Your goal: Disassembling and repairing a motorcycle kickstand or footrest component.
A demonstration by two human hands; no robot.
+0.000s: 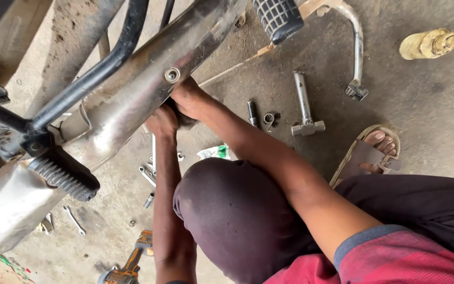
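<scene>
Both hands reach up under the motorcycle's exhaust pipe (pixel 132 100), with loose parts spread over the floor (pixel 437 115).

The left hand (pixel 162 122) and right hand (pixel 189 100) press together just under the pipe, below its one visible bolt (pixel 172 74); whether their fingers are curled on a part or a tool cannot be told, since the pipe hides them. The work looks midway: the pipe hangs on the bike at left, yet fasteners already lie out. Counted: one T-shaped socket wrench (pixel 305 105), one power drill (pixel 130 265) near, one thin spanner (pixel 73 220), one ribbed footpeg (pixel 64 176), and several small bolts (pixel 148 176) bunched too tightly to count.
</scene>
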